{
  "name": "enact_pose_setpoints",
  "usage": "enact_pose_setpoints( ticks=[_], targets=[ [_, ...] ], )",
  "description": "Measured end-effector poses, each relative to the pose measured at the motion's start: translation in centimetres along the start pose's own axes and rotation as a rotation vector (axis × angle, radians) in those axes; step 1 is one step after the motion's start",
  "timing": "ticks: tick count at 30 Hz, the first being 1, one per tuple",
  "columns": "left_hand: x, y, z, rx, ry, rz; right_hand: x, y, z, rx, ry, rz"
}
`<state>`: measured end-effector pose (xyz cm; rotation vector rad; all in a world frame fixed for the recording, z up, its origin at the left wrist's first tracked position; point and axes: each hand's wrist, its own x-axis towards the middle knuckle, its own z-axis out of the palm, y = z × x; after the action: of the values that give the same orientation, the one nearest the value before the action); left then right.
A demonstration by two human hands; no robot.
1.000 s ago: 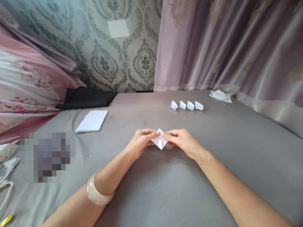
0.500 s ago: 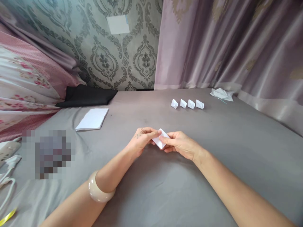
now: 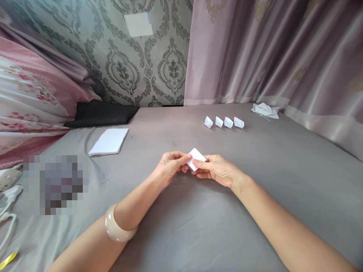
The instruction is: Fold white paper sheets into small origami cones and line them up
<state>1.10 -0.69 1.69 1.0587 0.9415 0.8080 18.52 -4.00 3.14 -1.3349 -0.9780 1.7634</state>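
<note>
A small white folded paper [image 3: 196, 155], roughly diamond-shaped, is held up between both hands above the grey sheet. My left hand [image 3: 173, 165] pinches its left corner, thumb on top and fingers curled beneath. From the other side my right hand [image 3: 217, 170] grips it, the thumb lying across its face and the fingers tucked behind. The underside of the paper is hidden. Beyond the hands, several folded white paper pieces [image 3: 228, 122] stand in a row. A stack of white paper [image 3: 109, 141] lies to the left.
Crumpled white paper or wrapping [image 3: 266, 110] lies at the far right beside the curtain [image 3: 241, 53]. A black cloth [image 3: 104, 113] is at the back left. Along the left edge are a white power strip [image 3: 8, 177] with cords and a yellow strip [image 3: 9, 260].
The folded paper has turned slightly and shifted a little up and right in my fingers. My left thumb has slid toward its left corner. The view has tilted slightly.
</note>
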Motion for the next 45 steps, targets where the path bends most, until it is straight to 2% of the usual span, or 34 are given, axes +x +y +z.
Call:
enact_pose_setpoints(
  ticks=[3, 7, 12, 17, 23, 28, 32, 36, 40, 45],
  targets=[
    [-0.2, 0.2, 0.2, 0.000, 0.023, -0.012, 0.0, 0.0, 0.1, 0.021, 0.013, 0.016],
    [-0.4, 0.4, 0.3, 0.019, -0.007, -0.005, 0.0, -0.1, 0.3, -0.026, 0.032, 0.005],
    [-0.3, 0.1, 0.6, 0.084, 0.039, 0.109, -0.1, -0.1, 0.5, -0.024, 0.034, 0.007],
    [-0.2, -0.1, 1.0, 0.091, 0.061, 0.134, -0.1, 0.0, 0.5, -0.063, 0.029, -0.056],
    [-0.3, -0.1, 0.8, 0.268, 0.074, 0.247, 0.0, 0.0, 0.3, -0.089, 0.019, -0.057],
    [-0.2, 0.0, 0.4, 0.260, -0.020, 0.177, -0.2, -0.1, 0.3, -0.155, -0.032, -0.076],
    [0.0, 0.0, 0.4, 0.198, -0.071, 0.204, -0.5, -0.3, 0.2, -0.217, -0.059, -0.077],
    [0.1, 0.0, 0.4, 0.179, -0.086, 0.222, -0.2, -0.2, 0.0, -0.183, 0.020, -0.141],
    [0.2, -0.1, 0.4, 0.180, -0.085, 0.170, 0.3, 0.0, -0.1, -0.198, 0.121, -0.179],
    [0.7, -0.3, 0.1, 0.236, -0.086, 0.128, 0.4, 0.1, -0.1, -0.300, 0.140, -0.158]
  ],
)
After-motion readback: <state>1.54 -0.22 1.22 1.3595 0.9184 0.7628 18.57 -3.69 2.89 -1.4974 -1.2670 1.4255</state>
